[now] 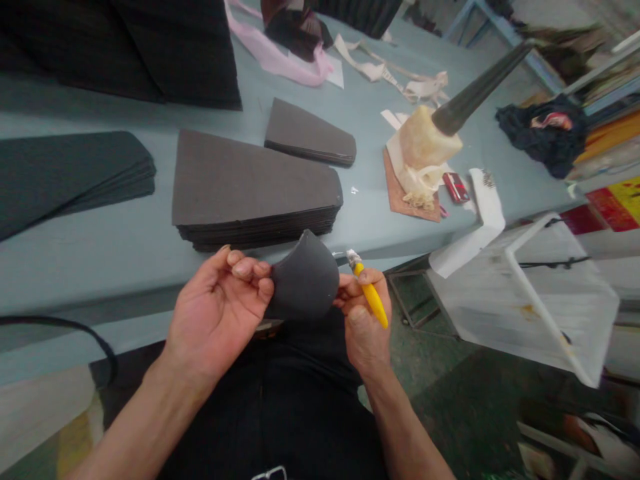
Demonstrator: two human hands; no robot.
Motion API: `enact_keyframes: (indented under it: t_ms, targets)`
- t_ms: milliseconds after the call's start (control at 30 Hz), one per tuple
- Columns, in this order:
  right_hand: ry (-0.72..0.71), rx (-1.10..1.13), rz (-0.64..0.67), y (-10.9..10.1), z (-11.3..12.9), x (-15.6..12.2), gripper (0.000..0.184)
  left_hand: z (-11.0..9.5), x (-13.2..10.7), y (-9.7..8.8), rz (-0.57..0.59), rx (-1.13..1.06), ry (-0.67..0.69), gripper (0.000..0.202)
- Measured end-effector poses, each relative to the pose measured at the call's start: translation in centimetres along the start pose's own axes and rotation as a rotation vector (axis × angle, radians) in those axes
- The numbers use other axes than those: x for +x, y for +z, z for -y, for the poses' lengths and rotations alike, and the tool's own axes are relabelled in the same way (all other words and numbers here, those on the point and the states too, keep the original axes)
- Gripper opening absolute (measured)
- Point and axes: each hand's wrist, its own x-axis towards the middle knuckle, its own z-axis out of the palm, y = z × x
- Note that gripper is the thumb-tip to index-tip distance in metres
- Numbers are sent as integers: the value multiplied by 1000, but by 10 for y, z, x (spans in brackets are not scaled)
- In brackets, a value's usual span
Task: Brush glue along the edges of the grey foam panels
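My left hand (220,307) is closed on the left edge of a curved piece of dark grey material (306,280), held up over my lap. My right hand (364,313) grips a yellow-handled knife (369,293) and also pinches the right edge of the same piece. The knife's metal tip (353,257) points up and left, beside the top right of the piece. Just beyond my hands, a tall stack of dark grey cut pieces (250,187) lies on the pale blue table (100,240).
Two more stacks of dark pieces lie at the left (65,173) and behind (310,133). A pale block with a dark tapered handle (440,133) stands at the right on a brown board. A white stool (540,293) stands on the floor. Black fabric (150,47) covers the far table.
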Motion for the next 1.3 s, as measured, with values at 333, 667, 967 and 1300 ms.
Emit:
enact_keyframes:
  t_ms: [333, 667, 967, 1300]
  targets:
    - [43, -36, -189, 29, -25, -18, 58, 18, 4, 17, -32, -177, 31, 50]
    - [11, -322, -397, 32, -13, -9, 23, 25, -4, 6, 5, 135, 37, 55]
    - [20, -272, -94, 27, 19, -18, 18, 3, -9, -33, 253, 571, 196, 54]
    - [18, -314, -89, 22, 24, -15, 19, 2, -18, -45, 222, 696, 194, 62]
